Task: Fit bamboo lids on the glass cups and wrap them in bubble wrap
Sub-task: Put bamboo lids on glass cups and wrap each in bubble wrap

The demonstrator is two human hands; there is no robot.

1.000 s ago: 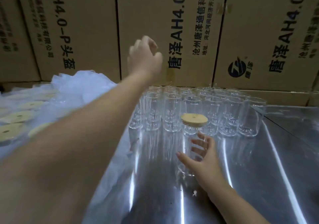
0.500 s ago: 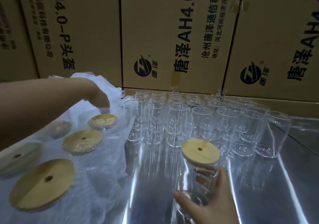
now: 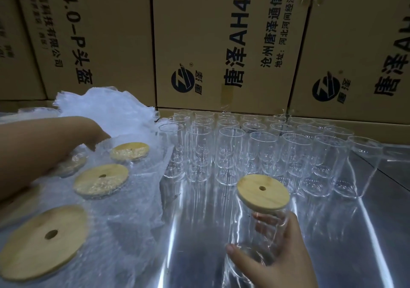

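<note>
One lidded glass cup (image 3: 260,232), upright.

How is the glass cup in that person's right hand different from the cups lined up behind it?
The held cup wears a bamboo lid; the cups in rows are open-topped. The held cup is gripped by the right hand and leans; the rowed cups stand upright, untouched. The held cup sits alone nearer the camera; the others crowd together by the cardboard boxes. All look like the same clear glass.
</note>
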